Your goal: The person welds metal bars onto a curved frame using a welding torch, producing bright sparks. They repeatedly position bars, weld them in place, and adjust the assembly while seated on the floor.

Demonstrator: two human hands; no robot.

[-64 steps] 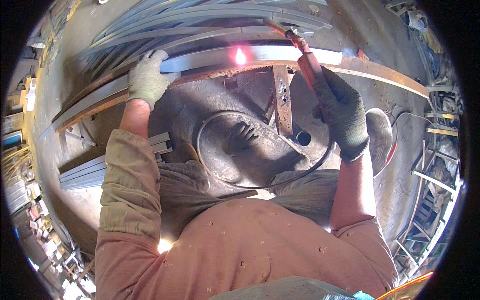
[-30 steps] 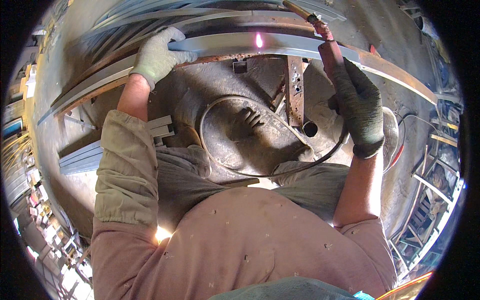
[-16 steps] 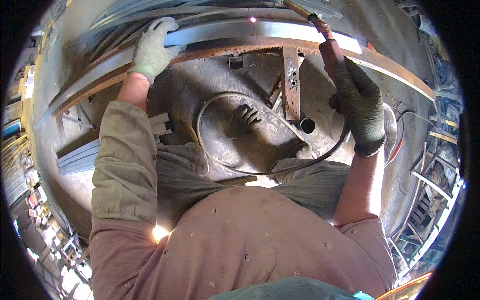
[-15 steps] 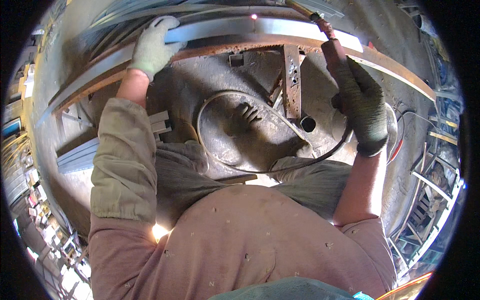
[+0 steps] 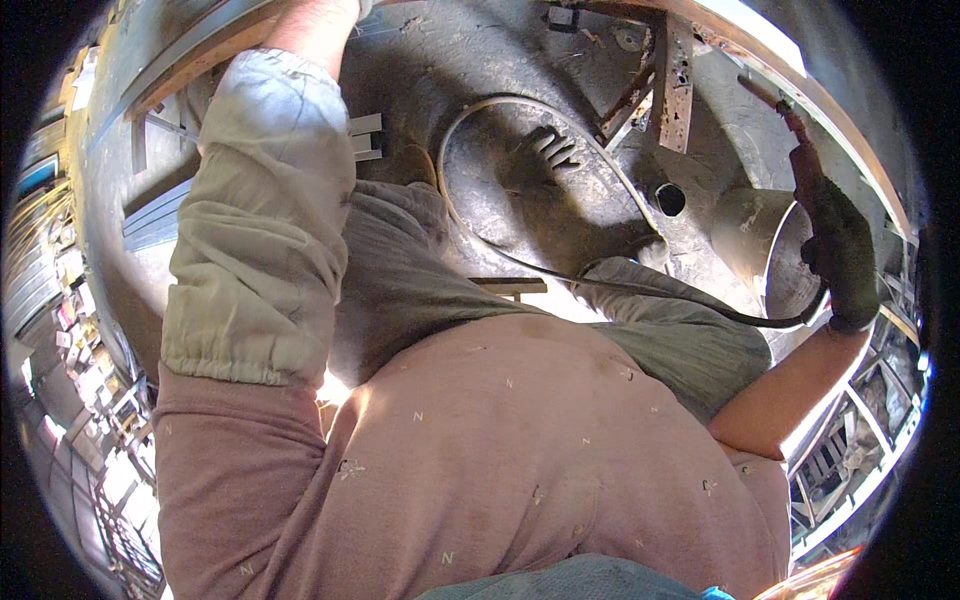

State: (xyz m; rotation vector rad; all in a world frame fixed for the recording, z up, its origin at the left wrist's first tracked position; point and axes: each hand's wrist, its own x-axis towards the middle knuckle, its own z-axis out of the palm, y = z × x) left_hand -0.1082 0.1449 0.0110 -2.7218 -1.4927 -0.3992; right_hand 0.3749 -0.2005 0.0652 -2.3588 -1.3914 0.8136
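Note:
My right hand point(image 5: 842, 245), in a dark knit glove, is closed round the handle of a welding torch point(image 5: 803, 160) at the far right. The torch's neck points up and left, just inside the long curved steel bar point(image 5: 860, 150). A black cable point(image 5: 700, 300) runs from the handle back to the left. My left arm reaches to the upper edge near the rusty part of the bar point(image 5: 215, 45). Only a sliver of my left hand's pale glove point(image 5: 367, 8) shows there; its fingers are out of the picture.
The cable loops over the dirty floor point(image 5: 400, 80) around a dark glove point(image 5: 556, 148). A rusty perforated upright point(image 5: 677, 90) joins the bar. A short pipe end point(image 5: 670, 200) and a large metal cylinder point(image 5: 745, 235) lie near my right hand. Steel profiles point(image 5: 160, 215) lie at left.
The view has shifted, so the bar sits higher and partly out of the picture. My right hand with the torch is farther right and lower; the pink glow on the bar no longer shows.

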